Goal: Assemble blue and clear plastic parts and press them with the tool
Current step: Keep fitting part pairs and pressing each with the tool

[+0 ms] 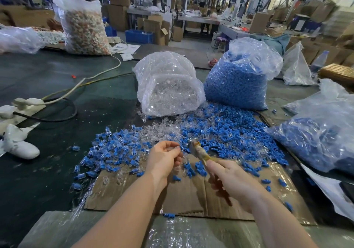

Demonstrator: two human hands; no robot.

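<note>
Taking the cardboard sheet (191,196) as the mark: its near middle lies bare, room enough for a hand. Its far edge is choked by a heap of blue parts (229,133), with two bulging bags (168,87) walling off beyond. Right of it another bag (316,144) crowds in; left, assembled pieces (107,152) litter the mat.

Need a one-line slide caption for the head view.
Left hand pinches a blue part against the tool gripped by the right hand.

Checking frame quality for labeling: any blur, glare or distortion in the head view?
Head view: right hand and tool smeared by motion blur; left hand sharper; glare on the clear bag; wide-angle bending toward the edges; background soft.
</note>
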